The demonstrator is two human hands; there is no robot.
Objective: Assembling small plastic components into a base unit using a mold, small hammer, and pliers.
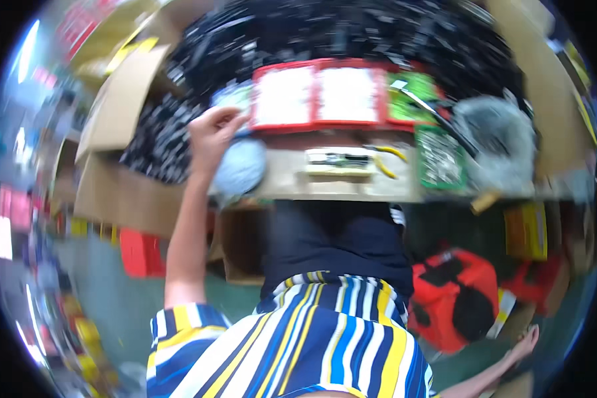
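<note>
My left hand is raised over the left end of the workbench, its fingers curled into a pinch. Whatever they hold, if anything, is too blurred to make out. Just below and beside it lies a pale blue round bag or bowl. My right hand is stretched far out to the lower right, past a red and black bag; its fingers are too small and smeared to read. On the bench between them sits a cream block fixture with a dark strip along it, next to yellow-handled pliers.
Red trays with white contents line the bench's back; one holds green items. A green tray of small metal parts and a plastic-lined tub stand right. Black parts heap behind. Cardboard flaps rise at left.
</note>
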